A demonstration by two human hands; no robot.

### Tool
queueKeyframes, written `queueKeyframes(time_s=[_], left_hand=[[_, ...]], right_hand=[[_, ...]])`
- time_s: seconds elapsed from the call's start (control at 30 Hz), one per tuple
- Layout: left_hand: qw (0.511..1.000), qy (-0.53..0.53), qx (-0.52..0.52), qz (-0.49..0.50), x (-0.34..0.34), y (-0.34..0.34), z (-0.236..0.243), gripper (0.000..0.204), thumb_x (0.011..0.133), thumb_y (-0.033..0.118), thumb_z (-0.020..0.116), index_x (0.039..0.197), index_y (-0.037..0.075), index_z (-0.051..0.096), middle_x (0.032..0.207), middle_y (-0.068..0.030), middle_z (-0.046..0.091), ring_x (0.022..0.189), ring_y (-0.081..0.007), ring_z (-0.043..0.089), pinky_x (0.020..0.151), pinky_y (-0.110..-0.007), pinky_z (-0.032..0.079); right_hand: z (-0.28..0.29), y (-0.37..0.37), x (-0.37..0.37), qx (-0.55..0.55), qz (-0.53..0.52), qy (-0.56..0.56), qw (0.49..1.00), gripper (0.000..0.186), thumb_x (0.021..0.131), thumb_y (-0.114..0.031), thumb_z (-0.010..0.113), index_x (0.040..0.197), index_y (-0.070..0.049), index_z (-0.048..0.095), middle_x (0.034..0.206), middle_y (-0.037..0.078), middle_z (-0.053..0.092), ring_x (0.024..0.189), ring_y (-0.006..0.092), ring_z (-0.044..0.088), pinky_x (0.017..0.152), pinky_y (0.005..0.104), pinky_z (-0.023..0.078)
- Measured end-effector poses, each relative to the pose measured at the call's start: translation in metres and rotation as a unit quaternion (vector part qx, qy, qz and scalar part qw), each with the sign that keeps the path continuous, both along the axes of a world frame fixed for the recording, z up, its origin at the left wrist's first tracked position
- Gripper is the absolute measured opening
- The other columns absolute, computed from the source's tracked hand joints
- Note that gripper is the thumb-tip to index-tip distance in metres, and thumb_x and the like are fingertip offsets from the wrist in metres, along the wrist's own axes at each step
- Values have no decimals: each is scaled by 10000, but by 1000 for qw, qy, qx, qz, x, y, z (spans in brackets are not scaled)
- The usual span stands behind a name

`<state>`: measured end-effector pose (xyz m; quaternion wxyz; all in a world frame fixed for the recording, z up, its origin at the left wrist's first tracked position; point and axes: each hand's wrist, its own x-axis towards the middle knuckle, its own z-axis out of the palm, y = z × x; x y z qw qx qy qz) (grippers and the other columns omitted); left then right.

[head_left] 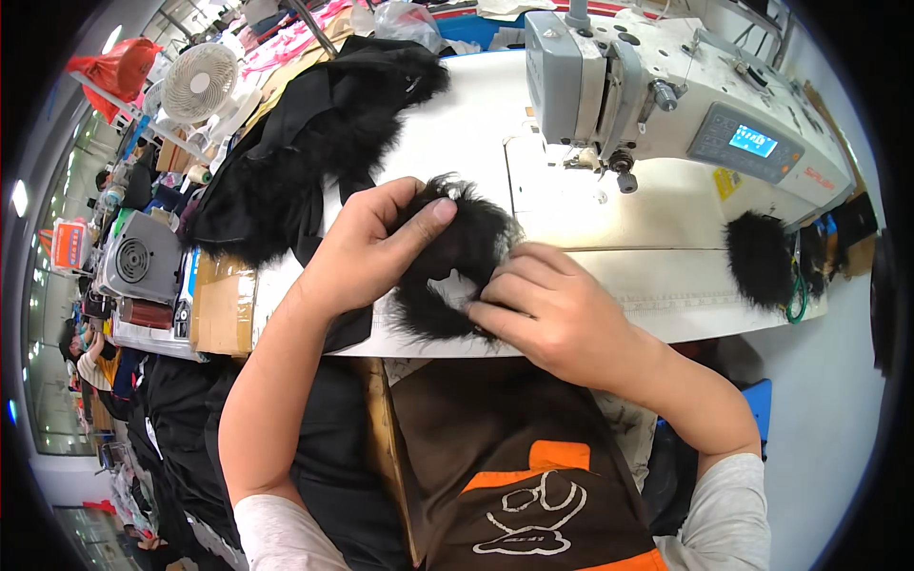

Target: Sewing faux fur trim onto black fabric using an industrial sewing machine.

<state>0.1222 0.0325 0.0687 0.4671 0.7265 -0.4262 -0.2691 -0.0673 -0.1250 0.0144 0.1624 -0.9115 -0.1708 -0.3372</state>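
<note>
A black fur piece is held above the near edge of the white sewing table, bent into a loop with a gap in its middle. My left hand pinches its upper left part, thumb on top. Fingers curled, my right hand grips the right side of the same piece; its fingertips are partly sunk in the fur. Just beyond on the left lies a black garment with fur trim, close to my left hand.
A white sewing machine with a lit panel stands at the back right. Another black fur piece and green-handled scissors lie at the table's right end. Dark cloth hangs at the lower left, beside a cardboard box.
</note>
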Motion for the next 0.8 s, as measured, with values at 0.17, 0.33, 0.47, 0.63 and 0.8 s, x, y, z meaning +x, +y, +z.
queueKeyframes(time_s=[0.17, 0.33, 0.47, 0.63, 0.8], left_hand=[[999, 14, 20, -29, 3, 1, 1, 291, 1081, 272, 700, 1006, -9, 707, 795, 84, 596, 740, -10, 452, 620, -242, 410], [993, 29, 94, -59, 1, 3, 5, 327, 1079, 289, 705, 944, -9, 706, 742, 96, 557, 720, -12, 436, 603, -241, 384], [989, 17, 123, -79, 1, 4, 9, 343, 1084, 289, 698, 921, -13, 700, 723, 97, 536, 710, -15, 423, 593, -244, 372], [994, -6, 75, -75, -3, 4, 3, 349, 1093, 284, 682, 922, -20, 696, 724, 95, 535, 708, -22, 417, 587, -256, 381], [990, 28, 107, -92, -6, 5, 6, 257, 1051, 219, 740, 975, -26, 724, 750, 81, 588, 739, -17, 465, 626, -250, 430]], right_hand=[[-2, -5, 10, 69, 23, 42, 996, 279, 767, -25, 754, 1043, -60, 746, 956, 71, 652, 835, 298, 654, 787, 412, 546], [-5, -13, 16, 61, 2, 41, 997, 148, 870, -90, 659, 1008, -78, 710, 934, 66, 645, 861, 260, 678, 776, 390, 535], [-8, -16, 15, 58, -4, 62, 996, 251, 787, -24, 774, 1027, -75, 718, 950, 65, 668, 899, 282, 680, 836, 404, 536], [-9, -12, 15, 75, -5, 48, 996, 242, 772, -68, 820, 987, -74, 709, 906, 53, 674, 877, 265, 684, 832, 397, 525], [-6, -15, 15, 70, -21, 95, 993, 214, 786, -107, 841, 932, -82, 688, 884, 51, 670, 853, 268, 684, 797, 403, 520]])
